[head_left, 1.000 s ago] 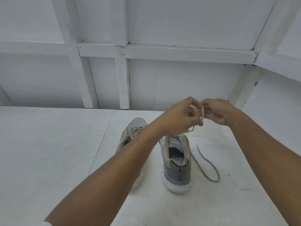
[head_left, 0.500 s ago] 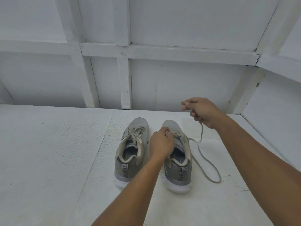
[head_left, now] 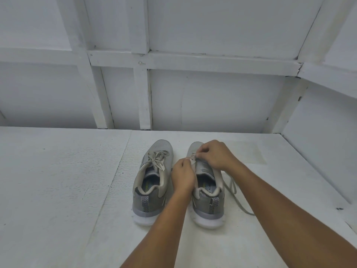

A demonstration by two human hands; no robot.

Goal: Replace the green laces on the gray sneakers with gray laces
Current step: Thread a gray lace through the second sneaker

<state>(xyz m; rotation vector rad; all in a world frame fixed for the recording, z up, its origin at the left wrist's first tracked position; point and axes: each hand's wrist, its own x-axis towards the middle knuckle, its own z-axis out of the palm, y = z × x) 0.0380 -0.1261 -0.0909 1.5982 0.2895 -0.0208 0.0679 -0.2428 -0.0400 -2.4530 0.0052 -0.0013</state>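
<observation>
**Lacing the right sneaker, the left one looks finished**

The left sneaker [head_left: 152, 182] sits on the white board [head_left: 58, 190] with its bow [head_left: 157, 159] tied, just beside its mate. Next over, the left hand [head_left: 183, 175] is curled against the inner side of the right sneaker [head_left: 209, 192], fingertips pinching the lace [head_left: 192, 159] at the eyelets. The right hand [head_left: 216, 155] meets it from the far side, pinching that same bit of lace above the tongue. So both hands are closed on it, neither spread wide. The slack trails off the shoe's right side and loops on the board. It reads grayish to me, but I can't swear to it. My guess is mid-threading. The next move needs the tip fed through the next eyelet, then the slack pulled even.
</observation>
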